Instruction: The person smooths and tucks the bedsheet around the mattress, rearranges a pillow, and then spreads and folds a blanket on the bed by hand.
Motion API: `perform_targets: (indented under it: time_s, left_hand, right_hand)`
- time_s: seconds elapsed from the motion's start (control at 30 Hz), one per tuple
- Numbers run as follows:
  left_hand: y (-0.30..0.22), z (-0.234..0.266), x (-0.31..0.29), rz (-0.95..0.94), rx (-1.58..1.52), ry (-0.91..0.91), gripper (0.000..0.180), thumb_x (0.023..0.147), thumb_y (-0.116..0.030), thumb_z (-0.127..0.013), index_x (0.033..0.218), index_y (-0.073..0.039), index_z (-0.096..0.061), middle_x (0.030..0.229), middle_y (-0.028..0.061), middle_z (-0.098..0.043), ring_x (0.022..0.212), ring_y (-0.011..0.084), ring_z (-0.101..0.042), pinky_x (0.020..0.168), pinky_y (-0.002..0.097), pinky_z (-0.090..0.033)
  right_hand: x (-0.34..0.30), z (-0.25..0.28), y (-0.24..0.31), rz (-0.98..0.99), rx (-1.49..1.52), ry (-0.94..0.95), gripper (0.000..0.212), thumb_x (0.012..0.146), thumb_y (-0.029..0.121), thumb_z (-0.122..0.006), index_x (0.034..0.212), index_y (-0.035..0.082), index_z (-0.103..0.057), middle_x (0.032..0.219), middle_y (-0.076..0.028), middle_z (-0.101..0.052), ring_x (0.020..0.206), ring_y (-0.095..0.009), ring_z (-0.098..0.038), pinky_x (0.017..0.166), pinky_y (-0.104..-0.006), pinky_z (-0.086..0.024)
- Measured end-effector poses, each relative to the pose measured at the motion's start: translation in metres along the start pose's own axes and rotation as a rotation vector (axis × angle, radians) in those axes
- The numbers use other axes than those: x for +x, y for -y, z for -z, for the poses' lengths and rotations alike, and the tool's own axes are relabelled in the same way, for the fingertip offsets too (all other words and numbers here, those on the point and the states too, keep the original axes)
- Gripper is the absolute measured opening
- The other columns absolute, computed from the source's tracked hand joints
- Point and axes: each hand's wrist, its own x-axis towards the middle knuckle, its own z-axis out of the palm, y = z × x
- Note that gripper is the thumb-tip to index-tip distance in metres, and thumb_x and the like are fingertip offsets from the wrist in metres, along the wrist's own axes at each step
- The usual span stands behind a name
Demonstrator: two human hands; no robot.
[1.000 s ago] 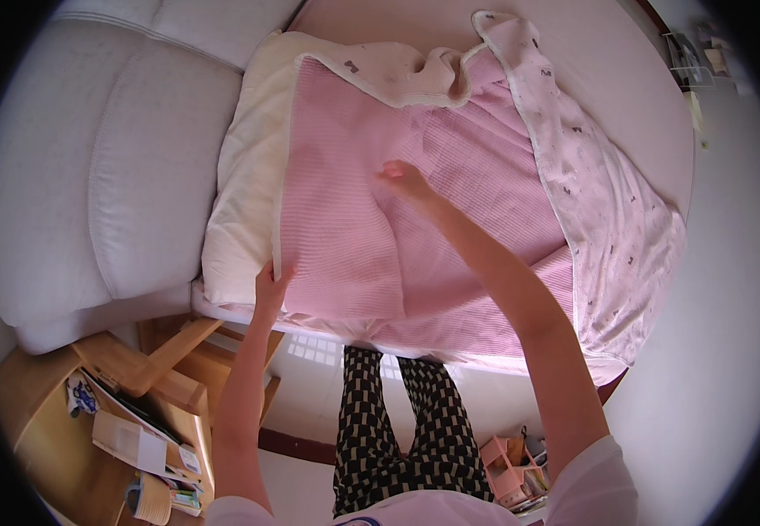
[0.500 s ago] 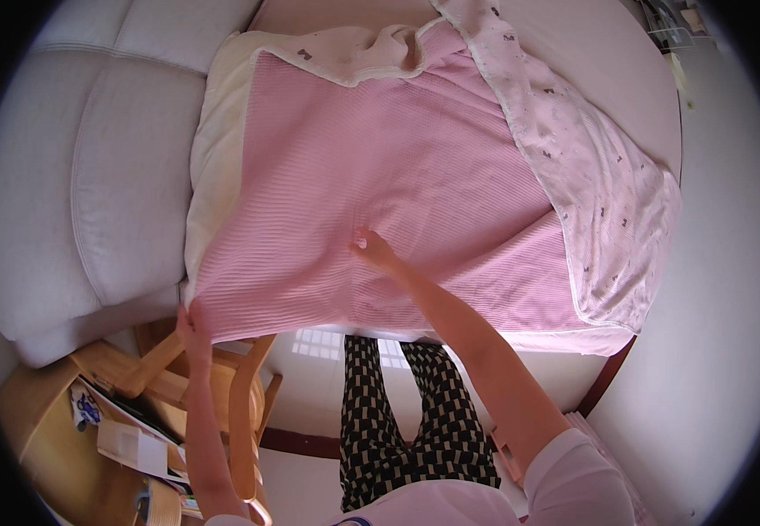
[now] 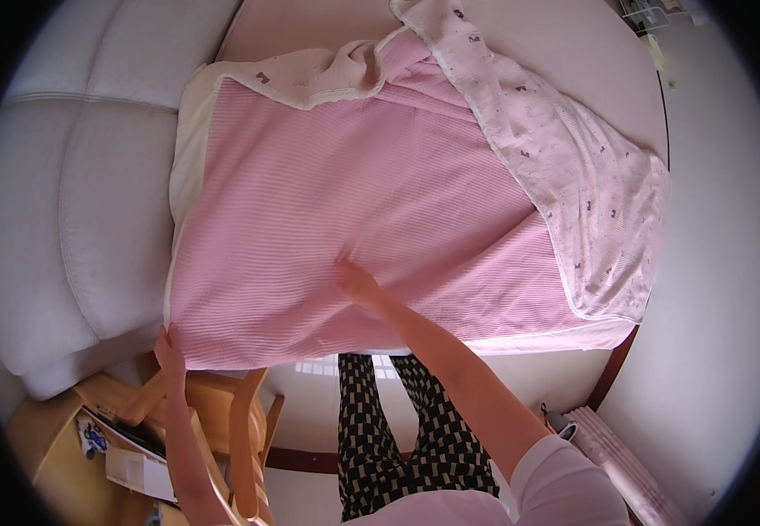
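Note:
A pink ribbed blanket (image 3: 310, 202) lies spread over the bed, its surface softly wrinkled around the middle. At its near left corner my left hand (image 3: 169, 352) is closed on the blanket's edge, beside the sofa. My right hand (image 3: 358, 285) is over the middle of the near half, against or just above the cloth. Its fingers are smeared by motion, so I cannot tell whether they grip the fabric. A pale pink patterned blanket layer (image 3: 564, 175) with white edging lies folded along the far and right sides.
A grey sofa (image 3: 117, 210) stands against the bed's left side. Below my left hand are a wooden chair (image 3: 244, 438) and a wooden desk (image 3: 55, 438) with papers. Pink bed sheet (image 3: 564, 44) shows at the far right. A white wall (image 3: 722, 263) runs along the right.
My left hand and the blanket corner have moved left and nearer to me. The ribbed cloth looks flatter at the left. My right hand has shifted slightly nearer and left.

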Motion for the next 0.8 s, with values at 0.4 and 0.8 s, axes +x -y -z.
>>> perform_targets:
  time_s: [0.4,0.8]
  left_hand:
    - [-0.144,-0.080,0.042,-0.231,-0.129,-0.132,0.036,0.084,-0.009,-0.046,0.119,-0.002,-0.039,0.113,0.0130,-0.047,0.104,0.0256,-0.045,0.088,0.0328,-0.035]
    - [-0.430,-0.213,0.112,-0.772,-0.497,0.191,0.049,0.076,0.002,-0.053,0.121,-0.002,-0.035,0.126,0.0145,-0.034,0.080,0.0179,-0.056,0.067,0.0267,-0.048]
  right_hand:
    - [0.040,0.147,-0.124,-0.227,-0.018,-0.384,0.040,0.076,0.028,-0.056,0.109,0.005,-0.051,0.105,-0.016,-0.055,0.099,-0.030,-0.051,0.085,-0.0356,-0.040]
    - [0.087,0.291,-0.181,-0.366,-0.311,-0.621,0.034,0.075,0.016,-0.052,0.107,0.005,-0.048,0.107,-0.013,-0.050,0.097,-0.030,-0.049,0.079,-0.0417,-0.042]
